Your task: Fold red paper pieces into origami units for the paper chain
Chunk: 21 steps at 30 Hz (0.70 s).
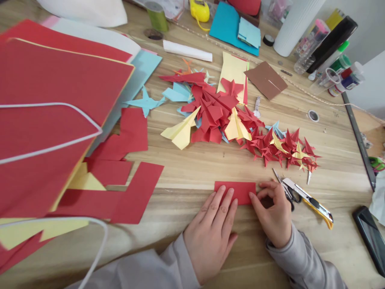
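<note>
A small red paper rectangle (243, 191) lies on the wooden table in front of me, its long side running left to right. My left hand (213, 226) rests flat on its left part, fingers stretched out and pressing it down. At the paper's right edge, my right hand (276, 214) is curled, with thumb and forefinger closed at the corner. Just right of that hand lie dark-handled scissors (293, 197) and a yellow utility knife (309, 199). Beyond the paper is a heap of red folded paper planes (210, 108), joined by smaller pointed red paper pieces (267, 146).
Large red sheets (66, 80) with a white cord over them fill the left side. Red paper offcuts (138, 196) lie beside them. A phone (371, 239) is at the right edge. Bottles and tubes (345, 76) stand at the back right, near a brown paper square (266, 80).
</note>
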Tool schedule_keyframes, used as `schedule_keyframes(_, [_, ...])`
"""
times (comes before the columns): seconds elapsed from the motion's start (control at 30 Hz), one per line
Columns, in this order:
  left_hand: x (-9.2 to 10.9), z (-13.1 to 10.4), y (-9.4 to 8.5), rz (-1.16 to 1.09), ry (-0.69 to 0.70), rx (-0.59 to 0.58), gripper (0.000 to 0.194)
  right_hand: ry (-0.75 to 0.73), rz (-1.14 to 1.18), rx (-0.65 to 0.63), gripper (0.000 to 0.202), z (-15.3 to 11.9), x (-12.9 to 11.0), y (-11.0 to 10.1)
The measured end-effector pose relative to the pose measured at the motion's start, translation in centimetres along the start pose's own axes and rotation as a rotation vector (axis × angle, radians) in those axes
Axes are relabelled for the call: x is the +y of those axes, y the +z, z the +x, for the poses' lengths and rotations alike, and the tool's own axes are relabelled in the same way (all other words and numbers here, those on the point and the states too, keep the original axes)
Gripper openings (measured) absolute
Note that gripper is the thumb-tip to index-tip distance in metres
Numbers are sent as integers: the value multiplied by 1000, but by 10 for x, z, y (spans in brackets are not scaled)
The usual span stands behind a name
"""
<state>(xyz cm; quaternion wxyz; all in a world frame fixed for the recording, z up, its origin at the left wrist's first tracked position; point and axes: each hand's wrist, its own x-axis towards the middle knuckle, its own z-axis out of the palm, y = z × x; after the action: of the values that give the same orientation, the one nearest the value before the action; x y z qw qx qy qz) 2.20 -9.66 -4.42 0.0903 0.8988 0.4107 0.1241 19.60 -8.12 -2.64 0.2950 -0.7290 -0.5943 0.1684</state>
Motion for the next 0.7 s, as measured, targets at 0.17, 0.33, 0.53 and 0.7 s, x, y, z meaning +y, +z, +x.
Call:
schedule_keyframes(0.17, [0, 0, -1, 1, 11, -2, 61, -187, -12, -1, 17, 2, 1, -2])
schedule_keyframes(0.33, [0, 0, -1, 4, 8, 14, 60, -286, -46, -3, 18, 3, 4, -2])
schedule_keyframes(0.53, [0, 0, 0, 1, 12, 1, 60, -302, -58, 3, 21, 3, 5, -2])
schedule_keyframes(0.7, [0, 0, 0, 0, 6, -2, 61, -291, -38, 0, 19, 3, 6, -2])
